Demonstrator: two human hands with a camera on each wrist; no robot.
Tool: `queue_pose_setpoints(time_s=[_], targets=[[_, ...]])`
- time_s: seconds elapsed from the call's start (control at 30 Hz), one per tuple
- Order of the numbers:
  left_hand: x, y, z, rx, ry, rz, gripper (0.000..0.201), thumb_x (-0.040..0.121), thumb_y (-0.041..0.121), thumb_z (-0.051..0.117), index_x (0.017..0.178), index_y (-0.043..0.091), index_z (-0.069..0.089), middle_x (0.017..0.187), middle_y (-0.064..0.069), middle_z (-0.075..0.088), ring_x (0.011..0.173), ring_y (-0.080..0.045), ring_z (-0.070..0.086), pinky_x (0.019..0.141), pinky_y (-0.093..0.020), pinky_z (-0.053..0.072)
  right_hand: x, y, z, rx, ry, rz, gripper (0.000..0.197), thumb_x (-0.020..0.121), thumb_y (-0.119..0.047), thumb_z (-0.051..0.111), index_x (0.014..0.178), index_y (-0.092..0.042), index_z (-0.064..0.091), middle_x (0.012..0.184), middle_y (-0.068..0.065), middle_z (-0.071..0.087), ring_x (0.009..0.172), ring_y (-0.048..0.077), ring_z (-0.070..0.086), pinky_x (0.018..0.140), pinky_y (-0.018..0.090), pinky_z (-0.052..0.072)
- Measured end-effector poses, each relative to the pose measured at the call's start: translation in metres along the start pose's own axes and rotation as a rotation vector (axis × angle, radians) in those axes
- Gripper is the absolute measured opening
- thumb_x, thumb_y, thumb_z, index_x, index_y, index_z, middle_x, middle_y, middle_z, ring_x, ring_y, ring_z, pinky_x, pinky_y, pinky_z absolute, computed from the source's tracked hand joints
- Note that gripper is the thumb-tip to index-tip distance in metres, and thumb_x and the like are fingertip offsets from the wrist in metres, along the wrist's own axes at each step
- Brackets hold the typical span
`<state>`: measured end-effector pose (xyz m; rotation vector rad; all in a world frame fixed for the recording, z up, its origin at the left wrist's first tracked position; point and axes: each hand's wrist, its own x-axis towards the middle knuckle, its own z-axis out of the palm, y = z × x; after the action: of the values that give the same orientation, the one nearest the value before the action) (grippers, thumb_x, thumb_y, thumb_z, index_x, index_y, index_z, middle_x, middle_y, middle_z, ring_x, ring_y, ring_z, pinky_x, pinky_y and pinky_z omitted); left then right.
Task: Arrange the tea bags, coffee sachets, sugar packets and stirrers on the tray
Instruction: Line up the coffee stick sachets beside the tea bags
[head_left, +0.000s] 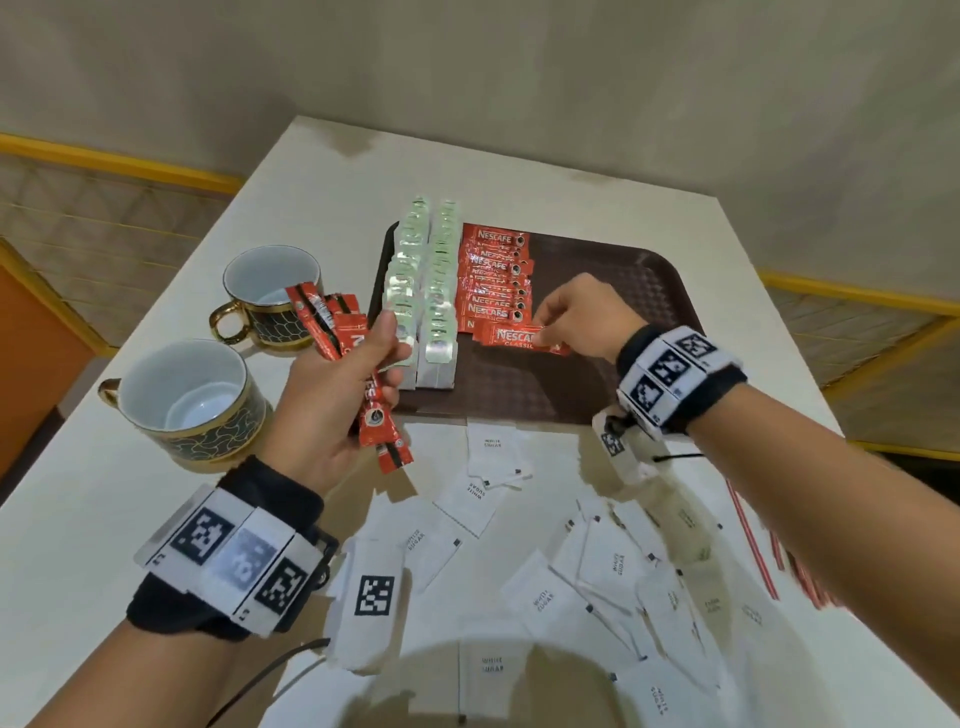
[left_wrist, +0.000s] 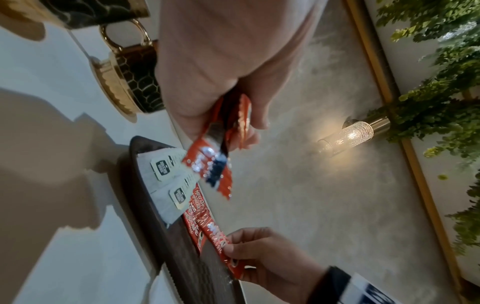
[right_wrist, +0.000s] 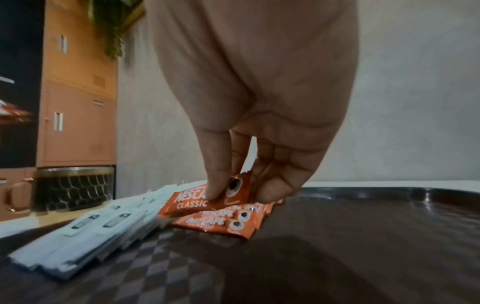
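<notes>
White table (head_left: 332, 218) under warm light, brown tray (head_left: 623, 291) at its middle, and we're mid-way through the coffee row. Right hand (head_left: 576, 317) pinches one coffee sachet (head_left: 519, 338) by its end, low at the near end of the sachet row (head_left: 493, 275), beside the tea bags (head_left: 423, 291). Left hand (head_left: 337, 395) grips a spare bundle (head_left: 343, 343). Next call: lay it overlapping, square, then feed another. Sugar packets (head_left: 545, 597) wait off the tray's near edge.
</notes>
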<state>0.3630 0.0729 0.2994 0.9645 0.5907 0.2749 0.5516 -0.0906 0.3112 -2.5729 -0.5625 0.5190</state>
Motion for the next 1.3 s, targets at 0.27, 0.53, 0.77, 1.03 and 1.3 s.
queue_pose_setpoints(time_s=[0.27,0.53,0.77,1.03,1.3], targets=[[-0.002,0.003,-0.007,0.016,0.081,0.034,0.014,0.088,0.029,0.066,0.087,0.016,0.062,0.074,0.0,0.067,0.059,-0.008,0.054,0.05,-0.015,0.048,0.037,0.0,0.018,-0.137,-0.027,-0.084,0.011,0.079,-0.009,0.078,0.088,-0.008,0.071,0.09,0.004,0.068,0.084,0.017,0.062,0.077,0.029,0.049],[-0.002,0.002,-0.004,0.04,0.085,0.022,0.016,0.087,0.031,0.066,0.09,0.015,0.062,0.075,0.0,0.066,0.057,-0.007,0.055,0.051,-0.015,0.048,0.047,0.002,0.024,-0.21,-0.051,-0.118,0.011,0.08,-0.011,0.078,0.087,-0.013,0.07,0.09,0.003,0.068,0.087,0.019,0.066,0.082,0.033,0.056],[-0.004,0.001,-0.007,0.051,0.091,0.022,0.016,0.087,0.031,0.066,0.09,0.016,0.062,0.073,0.001,0.067,0.056,-0.007,0.055,0.05,-0.016,0.048,0.035,-0.005,0.021,-0.275,-0.007,-0.239,0.015,0.081,-0.021,0.077,0.091,-0.015,0.067,0.09,-0.001,0.063,0.084,0.018,0.062,0.077,0.035,0.055],[-0.005,0.0,-0.011,0.063,0.098,0.032,0.017,0.086,0.033,0.067,0.09,0.017,0.062,0.074,0.001,0.067,0.056,-0.006,0.056,0.051,-0.016,0.048,0.011,-0.007,0.037,-0.475,-0.11,-0.327,0.01,0.084,-0.014,0.071,0.094,-0.015,0.072,0.094,0.006,0.067,0.085,0.027,0.064,0.076,0.035,0.053],[-0.006,-0.002,-0.012,0.066,0.096,0.039,0.017,0.086,0.032,0.066,0.09,0.017,0.061,0.073,0.002,0.067,0.054,-0.005,0.056,0.05,-0.015,0.049,0.02,-0.013,0.032,-0.418,-0.122,-0.3,0.017,0.082,-0.02,0.076,0.097,-0.015,0.07,0.096,0.004,0.064,0.089,0.025,0.061,0.081,0.036,0.053]])
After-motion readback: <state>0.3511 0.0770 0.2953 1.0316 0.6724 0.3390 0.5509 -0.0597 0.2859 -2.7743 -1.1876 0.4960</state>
